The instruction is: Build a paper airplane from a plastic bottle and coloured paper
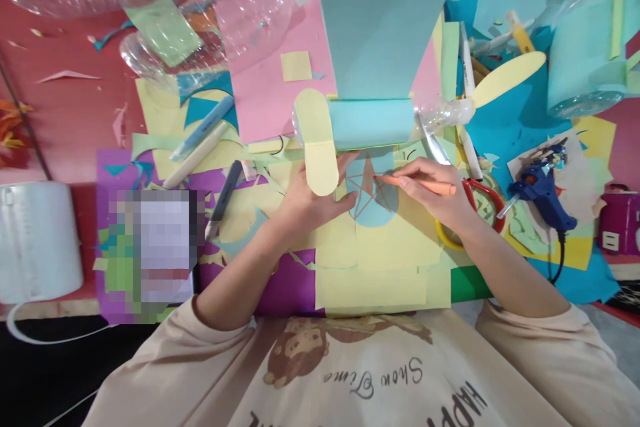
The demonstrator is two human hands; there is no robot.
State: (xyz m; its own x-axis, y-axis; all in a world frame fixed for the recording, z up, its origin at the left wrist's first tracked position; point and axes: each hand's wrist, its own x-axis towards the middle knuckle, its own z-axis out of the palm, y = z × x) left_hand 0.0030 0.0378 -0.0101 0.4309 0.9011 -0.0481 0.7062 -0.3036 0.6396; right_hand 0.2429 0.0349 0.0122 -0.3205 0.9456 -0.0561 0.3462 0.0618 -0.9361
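My right hand (pixel 434 190) grips an orange marker (pixel 425 184), its tip on a light blue paper circle (pixel 385 212). A five-pointed star (pixel 368 177) is drawn in orange-brown lines on the circle, with part of it coloured in. My left hand (pixel 311 208) lies at the circle's left edge, thumb and a finger stretched apart onto the paper. A rounded yellow paper strip (pixel 321 160) hides part of that hand. This strip is on a plastic bottle wrapped in light blue paper (pixel 370 123), lying just beyond the circle. Beneath the circle are pale yellow sheets (pixel 385 287).
Red-and-yellow-handled scissors (pixel 493 203) and a blue glue gun (pixel 543 193) lie at right. Several markers, including a dark one (pixel 225 197), lie at left among paper scraps. Clear plastic bottles (pixel 255 13) lie at the back left. A white appliance (pixel 40 240) stands far left.
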